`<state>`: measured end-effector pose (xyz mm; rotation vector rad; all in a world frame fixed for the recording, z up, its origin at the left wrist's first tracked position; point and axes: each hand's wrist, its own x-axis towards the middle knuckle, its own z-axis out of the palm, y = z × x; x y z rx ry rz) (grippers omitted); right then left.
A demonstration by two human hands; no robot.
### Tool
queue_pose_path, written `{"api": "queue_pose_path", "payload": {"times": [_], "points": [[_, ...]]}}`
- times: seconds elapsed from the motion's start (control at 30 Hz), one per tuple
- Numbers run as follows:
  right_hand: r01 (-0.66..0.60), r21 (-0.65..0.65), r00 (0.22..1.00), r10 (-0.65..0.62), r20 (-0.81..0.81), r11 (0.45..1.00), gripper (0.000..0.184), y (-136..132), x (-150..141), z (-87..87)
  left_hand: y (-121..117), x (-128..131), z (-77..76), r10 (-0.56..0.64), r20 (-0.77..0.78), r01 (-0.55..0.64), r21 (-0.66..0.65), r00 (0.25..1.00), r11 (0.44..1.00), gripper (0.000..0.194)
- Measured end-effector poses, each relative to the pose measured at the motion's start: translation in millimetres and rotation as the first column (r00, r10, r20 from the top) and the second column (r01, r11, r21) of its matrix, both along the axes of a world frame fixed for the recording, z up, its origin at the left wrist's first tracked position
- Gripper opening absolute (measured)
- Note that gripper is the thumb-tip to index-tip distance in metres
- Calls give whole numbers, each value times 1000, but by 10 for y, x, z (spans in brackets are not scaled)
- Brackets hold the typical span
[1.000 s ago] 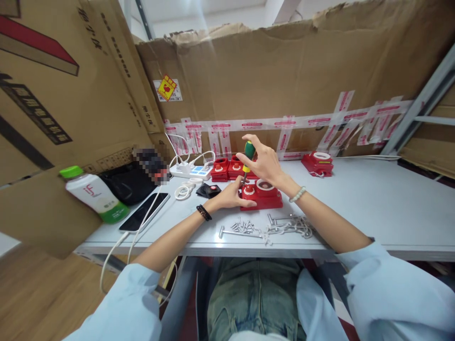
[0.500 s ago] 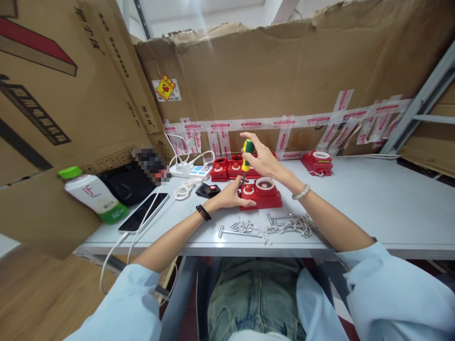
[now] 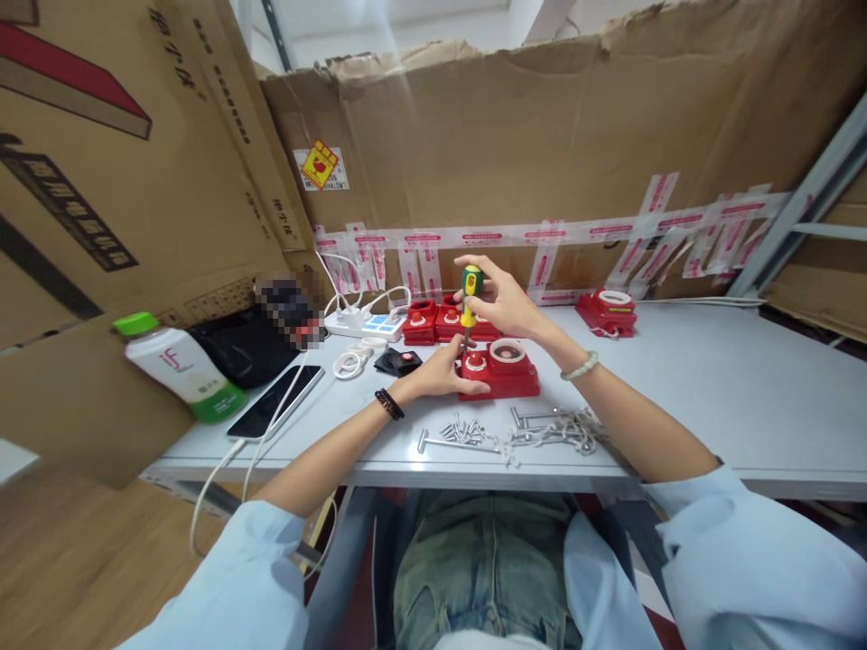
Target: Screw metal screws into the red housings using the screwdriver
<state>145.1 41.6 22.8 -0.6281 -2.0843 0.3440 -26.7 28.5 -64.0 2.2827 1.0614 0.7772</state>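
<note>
A red housing (image 3: 509, 384) with a round white ring and a small red knob on top sits on the table in front of me. My left hand (image 3: 443, 368) grips its left end, thumb along the front and fingers at the back corner. My right hand (image 3: 498, 298) is closed around the green and yellow handle of a screwdriver (image 3: 472, 284). The screwdriver stands nearly upright, its tip down at the housing's back left corner beside my left fingers. Whether a screw is under the tip is hidden.
Loose screws (image 3: 464, 428) and metal T-bars with chains (image 3: 559, 426) lie near the front edge. More red housings (image 3: 420, 323) stand behind, another red housing (image 3: 606, 312) at the right. At left are a phone (image 3: 277, 402), bottle (image 3: 182, 370) and power strip (image 3: 366, 325).
My right fingers have shifted slightly around the screwdriver handle, and the index finger has curled in closer. The left hand and the red housing hold their place.
</note>
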Motion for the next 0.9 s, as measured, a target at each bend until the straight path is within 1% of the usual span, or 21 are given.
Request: {"api": "queue_pose_path", "payload": {"times": [0.03, 0.07, 0.1, 0.17, 0.2, 0.27, 0.3, 0.37, 0.43, 0.5, 0.53, 0.57, 0.6, 0.63, 0.7, 0.77, 0.8, 0.83, 0.9], "points": [[-10, -8, 1000, 10, -13, 1000, 43, -3, -5, 4, -7, 3, 5, -1, 7, 1, -4, 1000, 1000, 75], [24, -3, 999, -24, -27, 1000, 41, -17, -21, 3, -13, 6, 9, -4, 16, 5, -12, 1000, 1000, 75], [96, 19, 995, -96, -37, 995, 39, -39, -47, -4, -19, 10, 12, -13, 30, 14, -22, 999, 1000, 74], [259, 103, 966, -257, -28, 960, 35, -95, -113, -30, -27, 16, 14, -42, 65, 44, -30, 997, 999, 75], [313, 146, 949, -314, -15, 938, 32, -119, -143, -46, -28, 18, 14, -53, 75, 55, -28, 996, 998, 76], [371, 198, 925, -380, 5, 907, 29, -139, -174, -69, -27, 21, 11, -41, 66, 43, -25, 997, 999, 78], [376, 200, 923, -385, 7, 905, 30, -132, -169, -74, -25, 21, 10, -26, 55, 27, -25, 998, 999, 79], [321, 147, 946, -325, 0, 935, 35, -93, -125, -61, -21, 19, 8, -13, 43, 14, -30, 999, 999, 78], [160, 54, 987, -160, 1, 986, 42, -47, -58, -26, -18, 16, 8, -20, 48, 22, -28, 999, 999, 76], [1, -28, 1000, -1, -2, 1000, 47, -26, -4, 17, -15, 11, 6, -18, 40, 19, -24, 999, 1000, 75], [-25, -44, 1000, 25, -2, 999, 47, -30, 9, 33, -12, 8, 4, -13, 31, 13, -20, 999, 1000, 75], [-8, -42, 1000, 8, -2, 999, 44, -44, 12, 42, -9, 6, 0, -9, 25, 10, -14, 1000, 1000, 75], [46, -25, 999, -46, -7, 999, 41, -64, 4, 42, -4, 5, -6, -9, 22, 9, -8, 1000, 1000, 75], [127, -1, 992, -127, -20, 992, 38, -86, -11, 34, 1, 3, -15, -8, 20, 9, -4, 1000, 1000, 74], [285, 35, 957, -282, -65, 958, 35, -122, -52, -5, 11, 2, -34, 0, 22, 0, -2, 1000, 1000, 74], [383, 55, 921, -377, -102, 922, 34, -126, -81, -54, 20, 1, -50, 13, 23, -13, -10, 1000, 1000, 75], [407, 66, 911, -399, -106, 911, 34, -115, -85, -75, 22, 0, -55, 17, 22, -17, -14, 1000, 1000, 77], [404, 76, 913, -396, -97, 912, 35, -98, -79, -87, 23, 0, -57, 19, 21, -19, -17, 1000, 1000, 78], [330, 69, 943, -326, -60, 942, 40, -56, -44, -85, 20, -1, -55, 11, 18, -10, -24, 1000, 1000, 80]]}}
